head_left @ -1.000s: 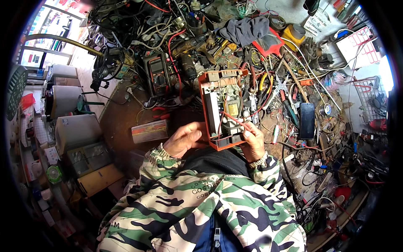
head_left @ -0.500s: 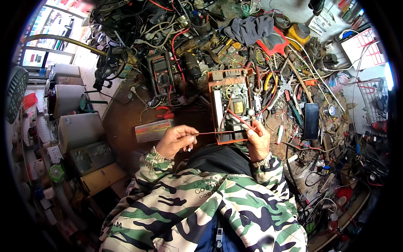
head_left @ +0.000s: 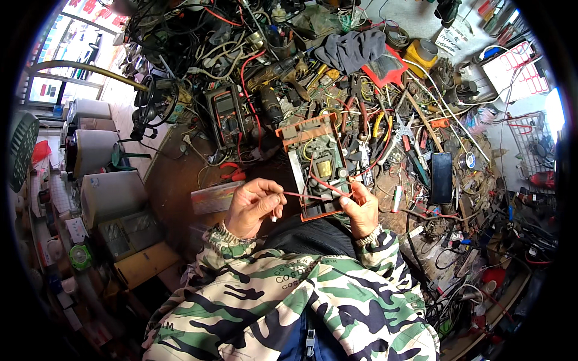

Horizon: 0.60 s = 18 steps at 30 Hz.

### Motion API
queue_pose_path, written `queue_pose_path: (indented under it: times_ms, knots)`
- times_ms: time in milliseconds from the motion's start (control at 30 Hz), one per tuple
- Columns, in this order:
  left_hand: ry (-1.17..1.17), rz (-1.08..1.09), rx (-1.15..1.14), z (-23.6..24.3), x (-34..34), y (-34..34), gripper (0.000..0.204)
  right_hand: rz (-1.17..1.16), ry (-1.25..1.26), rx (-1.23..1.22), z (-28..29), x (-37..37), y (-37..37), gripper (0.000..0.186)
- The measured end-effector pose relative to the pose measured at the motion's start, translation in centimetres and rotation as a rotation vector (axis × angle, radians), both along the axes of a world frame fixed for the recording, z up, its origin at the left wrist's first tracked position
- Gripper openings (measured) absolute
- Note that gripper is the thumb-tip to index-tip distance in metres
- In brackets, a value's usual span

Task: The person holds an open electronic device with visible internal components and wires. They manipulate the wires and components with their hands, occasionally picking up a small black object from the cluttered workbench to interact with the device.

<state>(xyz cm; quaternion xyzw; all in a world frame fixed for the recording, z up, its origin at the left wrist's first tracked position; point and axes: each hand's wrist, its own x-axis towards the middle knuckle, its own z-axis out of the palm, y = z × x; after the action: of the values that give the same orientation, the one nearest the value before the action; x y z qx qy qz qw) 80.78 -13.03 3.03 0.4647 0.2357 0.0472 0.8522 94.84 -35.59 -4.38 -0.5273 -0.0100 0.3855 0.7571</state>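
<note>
An open orange-red casing (head_left: 307,125) with a circuit board inside lies tilted in front of me, close to my lap. A yellow-wrapped transformer (head_left: 324,168) and several wires show on the board. My left hand (head_left: 256,207), closed in a pinch left of the casing, grips one end of a thin red wire (head_left: 301,195). The wire runs taut across the casing's near end to my right hand (head_left: 361,210). There my right thumb and fingers are closed on it at the casing's lower right corner; whether they also grip the casing is hidden.
A multimeter (head_left: 226,117) stands beyond on the left, with red-handled pliers (head_left: 232,171) nearer. By my left hand lies a flat striped pack (head_left: 211,198). A black phone (head_left: 441,177), pliers (head_left: 394,135) and tangled wires crowd the right. Boxy beige cases (head_left: 114,192) line the far left.
The casing has turned and shifted left and toward me. My right hand has moved slightly left, and the wire between the hands now slants down to the right.
</note>
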Motion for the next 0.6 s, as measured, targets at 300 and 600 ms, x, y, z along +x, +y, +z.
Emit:
queue_pose_path:
  times_ms: [300,600]
  knots:
    - [-0.01,-0.246,0.132,1.4,0.6,0.2,0.012,0.055,0.008,0.011,-0.3,0.2,0.1,0.064]
    - [0.136,-0.094,0.124,-0.8,0.8,0.3,0.017,0.056,0.038,0.039,-0.7,0.6,0.2,0.064]
